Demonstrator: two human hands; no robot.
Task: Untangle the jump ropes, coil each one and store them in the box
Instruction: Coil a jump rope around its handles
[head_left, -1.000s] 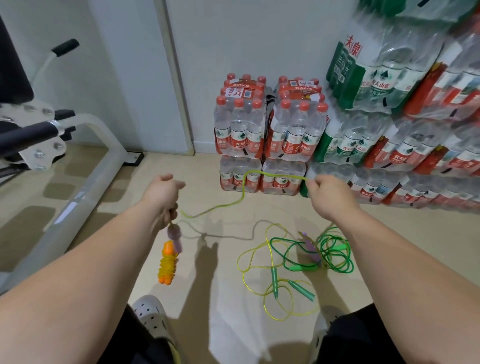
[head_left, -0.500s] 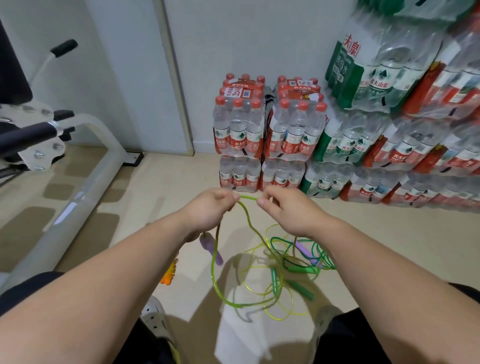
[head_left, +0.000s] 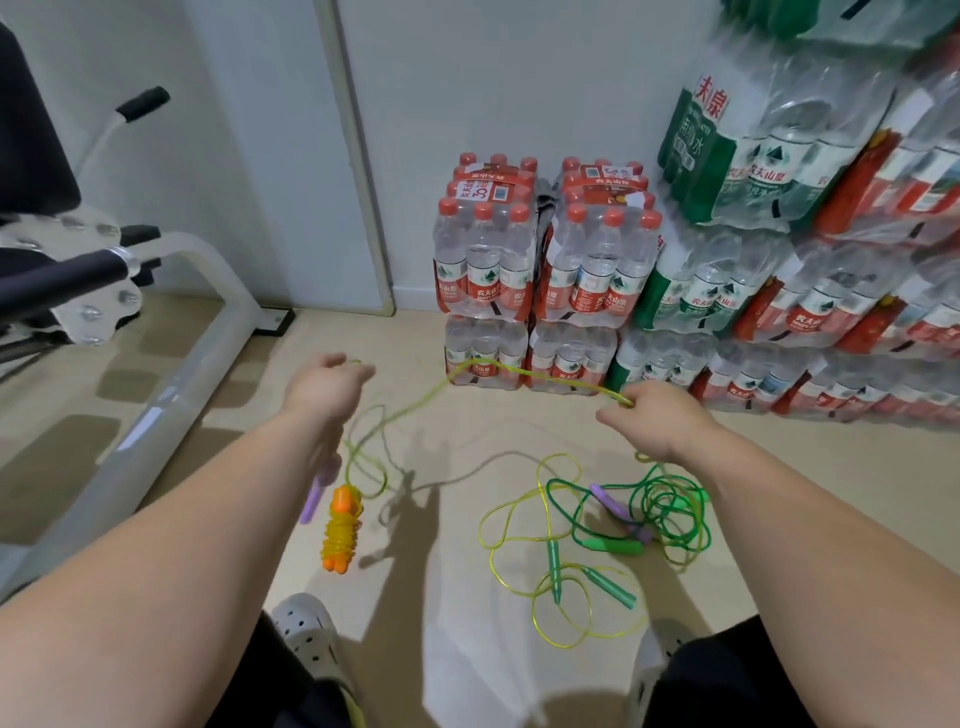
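Observation:
My left hand (head_left: 326, 391) and my right hand (head_left: 652, 423) are held apart above the floor, both shut on a yellow-green jump rope (head_left: 524, 373) stretched between them. Loops of that rope hang below my left hand, along with a purple handle (head_left: 313, 498). An orange and yellow coiled rope bundle (head_left: 341, 527) lies on the floor under my left forearm. Below my right hand lies a tangle: a dark green rope (head_left: 670, 512) with a green handle (head_left: 610, 545), a second purple handle (head_left: 609, 502), and a yellow rope (head_left: 545, 587) with teal handles (head_left: 608, 587). No box is in view.
Stacked packs of water bottles (head_left: 540, 275) stand against the wall ahead and fill the right side. A white exercise machine frame (head_left: 156, 395) runs along the left. My two white clogs (head_left: 304, 631) are at the bottom, on the beige floor (head_left: 467, 519).
Half a second ago my hands were together at the centre with a loop hanging down. They have since spread apart, the right one sliding along the rope, pulling a length taut.

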